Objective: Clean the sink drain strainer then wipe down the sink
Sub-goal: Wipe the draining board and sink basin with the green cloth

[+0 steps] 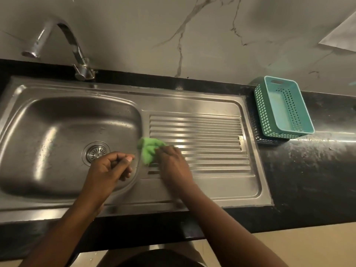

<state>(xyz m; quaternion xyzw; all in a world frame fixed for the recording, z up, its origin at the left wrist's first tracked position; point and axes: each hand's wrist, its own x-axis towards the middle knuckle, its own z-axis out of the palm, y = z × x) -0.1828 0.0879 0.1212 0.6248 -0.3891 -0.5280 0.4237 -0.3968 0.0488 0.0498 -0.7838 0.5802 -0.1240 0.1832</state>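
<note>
A stainless steel sink (57,120) with a ribbed drainboard (208,143) on its right fills the counter. The round drain strainer (95,151) sits in the basin floor. My right hand (173,164) presses a green cloth (149,148) onto the left end of the drainboard, by the basin's rim. My left hand (111,168) hovers over the basin's right side, just right of the strainer, with fingers curled in a loose fist and nothing visible in it.
A chrome tap (63,45) arches over the basin from the back edge. A teal plastic basket (283,106) stands on the black counter (312,170) right of the drainboard. A marble-patterned wall rises behind.
</note>
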